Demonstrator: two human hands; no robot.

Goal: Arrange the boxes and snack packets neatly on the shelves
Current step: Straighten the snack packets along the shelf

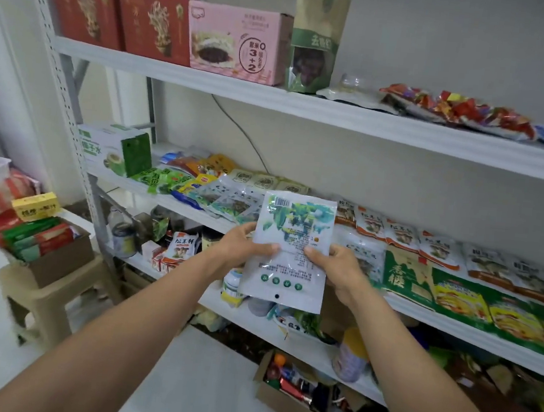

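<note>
A flat white and green snack packet is held upside down in front of the middle shelf. My left hand grips its left edge, thumb across the front. My right hand grips its right edge the same way. Behind it, snack packets lie in rows on the middle shelf, with orange-white packets and green-yellow packets to the right. The top shelf carries two red boxes, a pink box, an upright green pouch and loose packets.
A green and white drink box stands at the middle shelf's left end. Lower shelves hold jars, tins and packets. A beige stool at the left bears a cardboard box of cartons. Another open cardboard box sits on the white floor.
</note>
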